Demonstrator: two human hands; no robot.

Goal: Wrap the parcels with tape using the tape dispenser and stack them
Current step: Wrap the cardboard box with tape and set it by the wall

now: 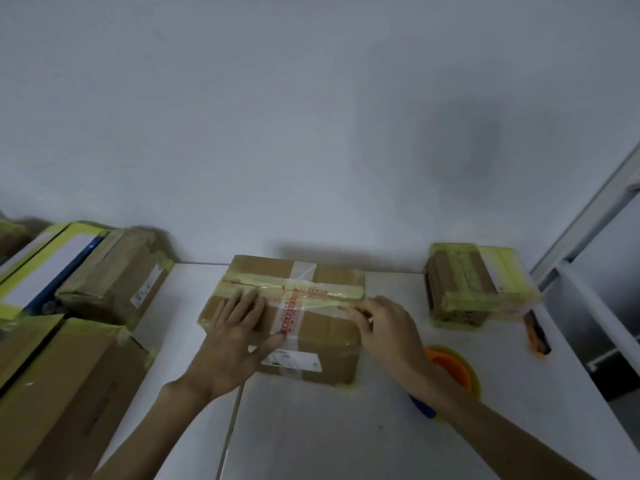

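Left hand (239, 327) flat on taped parcel (329, 329), right hand (384, 327) at its right edge.

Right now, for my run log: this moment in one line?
left hand presses parcel | right hand pinches tape | tape dispenser idle

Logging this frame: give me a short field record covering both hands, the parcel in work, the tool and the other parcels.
parcel in work: cardboard box, centre of white table, yellow tape strip across its top
left hand: flat on the box top
right hand: fingertips at the strip's right end; pinch or press unclear
tape dispenser: on table, partly behind right forearm, unheld
taped parcel: right, apart
boxes: piled left
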